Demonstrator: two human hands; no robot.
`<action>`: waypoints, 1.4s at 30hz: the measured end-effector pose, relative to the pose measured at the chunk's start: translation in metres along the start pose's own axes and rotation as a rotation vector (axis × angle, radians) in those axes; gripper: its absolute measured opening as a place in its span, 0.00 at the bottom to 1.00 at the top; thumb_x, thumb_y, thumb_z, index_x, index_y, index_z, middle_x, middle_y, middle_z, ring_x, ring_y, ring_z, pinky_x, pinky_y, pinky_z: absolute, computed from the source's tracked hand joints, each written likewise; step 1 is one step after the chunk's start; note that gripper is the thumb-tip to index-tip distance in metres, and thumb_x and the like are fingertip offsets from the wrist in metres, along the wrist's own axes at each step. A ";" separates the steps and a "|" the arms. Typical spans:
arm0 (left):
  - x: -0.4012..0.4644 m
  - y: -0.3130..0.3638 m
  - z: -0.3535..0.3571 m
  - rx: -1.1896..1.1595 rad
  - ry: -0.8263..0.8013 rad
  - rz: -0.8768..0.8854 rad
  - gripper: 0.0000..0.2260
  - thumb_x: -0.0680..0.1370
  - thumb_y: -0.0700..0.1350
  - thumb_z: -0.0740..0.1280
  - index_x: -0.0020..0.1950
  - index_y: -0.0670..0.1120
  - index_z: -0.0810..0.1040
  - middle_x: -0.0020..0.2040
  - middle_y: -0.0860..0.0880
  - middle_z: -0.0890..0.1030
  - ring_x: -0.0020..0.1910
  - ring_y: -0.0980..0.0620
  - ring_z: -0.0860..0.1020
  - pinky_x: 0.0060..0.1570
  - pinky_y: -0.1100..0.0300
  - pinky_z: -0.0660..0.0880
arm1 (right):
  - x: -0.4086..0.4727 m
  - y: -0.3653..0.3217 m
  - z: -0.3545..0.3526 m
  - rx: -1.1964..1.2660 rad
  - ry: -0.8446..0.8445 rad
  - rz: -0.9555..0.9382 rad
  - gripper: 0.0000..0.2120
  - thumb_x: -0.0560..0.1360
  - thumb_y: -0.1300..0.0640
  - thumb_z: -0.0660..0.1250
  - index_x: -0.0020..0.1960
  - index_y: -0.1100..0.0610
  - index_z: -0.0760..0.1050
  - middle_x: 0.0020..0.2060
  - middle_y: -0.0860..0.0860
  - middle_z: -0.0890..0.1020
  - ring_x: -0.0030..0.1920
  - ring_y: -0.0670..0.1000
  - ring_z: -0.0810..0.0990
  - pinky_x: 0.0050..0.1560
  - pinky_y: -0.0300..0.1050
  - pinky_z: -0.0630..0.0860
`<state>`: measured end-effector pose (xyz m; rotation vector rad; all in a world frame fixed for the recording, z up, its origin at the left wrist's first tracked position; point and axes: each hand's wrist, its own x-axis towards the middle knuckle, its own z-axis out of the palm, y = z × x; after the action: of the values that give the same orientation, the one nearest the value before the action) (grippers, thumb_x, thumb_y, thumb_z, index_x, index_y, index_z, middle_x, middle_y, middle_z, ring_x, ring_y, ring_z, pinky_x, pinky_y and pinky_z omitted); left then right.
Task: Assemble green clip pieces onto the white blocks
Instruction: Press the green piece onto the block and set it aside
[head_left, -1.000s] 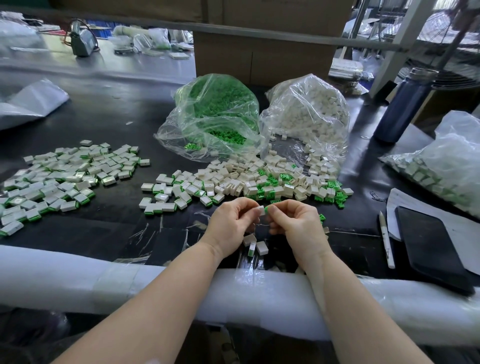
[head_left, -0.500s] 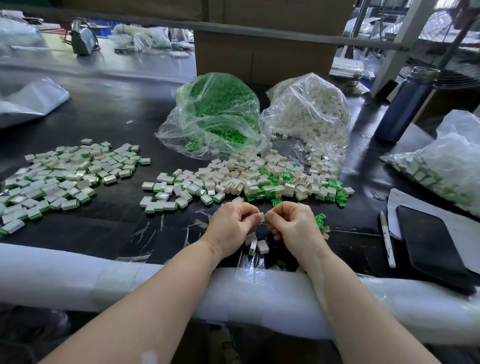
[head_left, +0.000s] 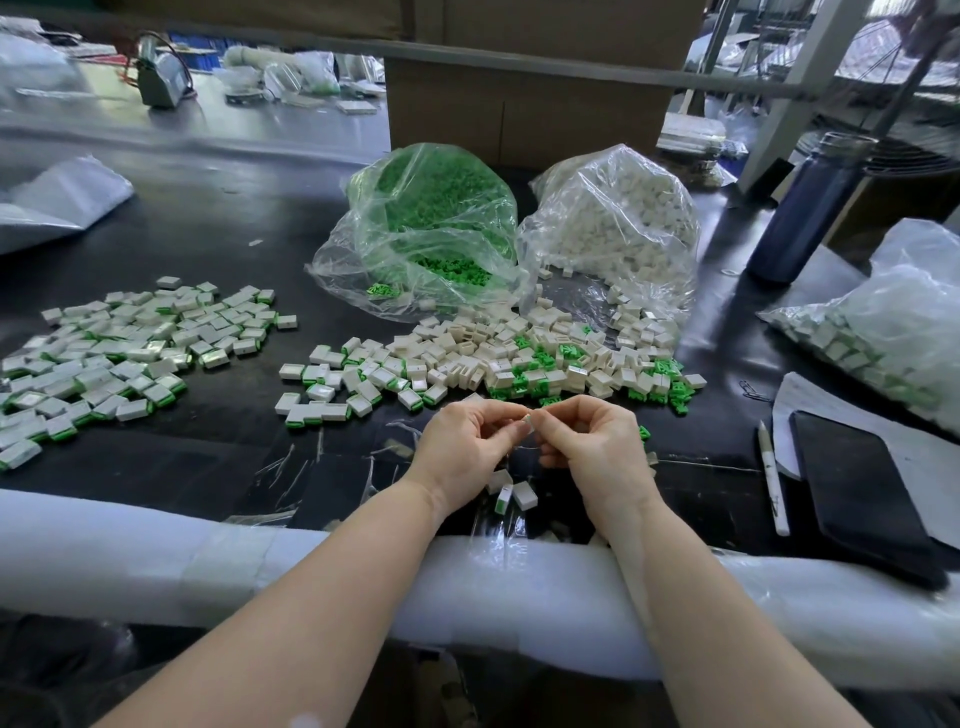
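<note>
White plastic shows between the two sets of fingertips: a small block (head_left: 527, 422) is pinched just above the desk (head_left: 218, 457), with the left hand (head_left: 467, 449) and the right hand (head_left: 592, 447) closed on it from either side. A second ago a speck of green showed at the right fingertips next to the block; now no green can be seen there, only the pale end of the part. My reading is that the clip has been pushed home or is hidden behind the fingers, and I cannot tell which. The hands have barely shifted otherwise, drawn a little closer together, which fits a pressing motion.

Just below the hands lie a few done pieces (head_left: 511, 493), one with its green edge showing. Beyond them spreads the mixed pile (head_left: 519, 364) of bare blocks and loose green clips (head_left: 675, 392), fed from the green bag (head_left: 431, 234) and the white bag (head_left: 613, 228) behind. To the left sits the finished heap (head_left: 119, 358), already large. A pen (head_left: 773, 480) and a dark phone (head_left: 857, 493) lie at the right, well apart from the work.

If the clip is seated, this piece is ready to be dropped with the others and a fresh block and clip taken from the pile; much stock remains.
</note>
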<state>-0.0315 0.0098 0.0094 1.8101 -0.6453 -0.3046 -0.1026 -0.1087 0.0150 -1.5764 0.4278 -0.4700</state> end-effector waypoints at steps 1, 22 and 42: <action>0.000 0.000 0.000 -0.006 -0.005 0.000 0.05 0.75 0.43 0.69 0.49 0.48 0.82 0.43 0.48 0.81 0.45 0.48 0.79 0.51 0.55 0.77 | 0.000 0.000 0.000 -0.009 -0.015 -0.008 0.05 0.71 0.63 0.72 0.37 0.59 0.79 0.29 0.52 0.81 0.29 0.44 0.78 0.30 0.37 0.76; -0.003 0.007 -0.004 -0.039 -0.064 0.062 0.06 0.75 0.36 0.67 0.47 0.47 0.78 0.53 0.48 0.68 0.36 0.57 0.69 0.40 0.73 0.70 | -0.002 -0.004 0.003 -0.081 -0.251 -0.007 0.10 0.78 0.58 0.62 0.43 0.55 0.81 0.35 0.53 0.82 0.37 0.46 0.79 0.36 0.35 0.75; -0.002 0.001 0.003 0.016 -0.126 0.133 0.14 0.73 0.34 0.64 0.41 0.54 0.74 0.48 0.53 0.66 0.35 0.58 0.69 0.38 0.73 0.68 | -0.004 -0.006 0.002 0.015 -0.223 -0.003 0.09 0.75 0.65 0.65 0.38 0.62 0.81 0.28 0.54 0.77 0.29 0.45 0.71 0.30 0.33 0.68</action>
<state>-0.0347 0.0085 0.0093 1.7641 -0.8550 -0.3262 -0.1052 -0.1048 0.0206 -1.5946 0.2506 -0.2941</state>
